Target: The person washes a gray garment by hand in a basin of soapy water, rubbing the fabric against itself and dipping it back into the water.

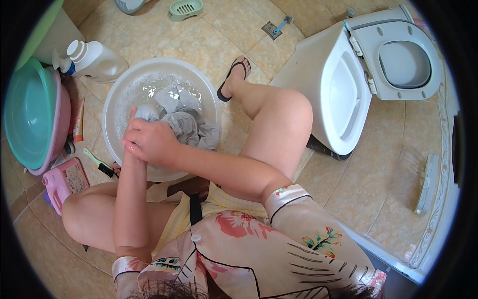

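Note:
My right hand (153, 142) is curled over my left hand (132, 119) and wrist, above the near left side of a round white basin (107, 108). Most of my left hand is hidden beneath it; one digit points away from me. A wet pale cloth (147, 112) bulges out against both hands. Whether either hand grips it is hidden. Crumpled grey fabric (183, 125) lies beside it and reaches the basin's right rim. More pale fabric (173, 97) is partly under the foamy water (143, 88).
Left of the basin are a white jug (99, 61), nested green (28, 116) and pink (61, 123) basins, an orange tube (78, 119), a green-handled brush (99, 163) and a pink bottle (67, 179). A toilet (341, 101) stands right. Beyond are a soap dish (185, 9) and floor drain (271, 30).

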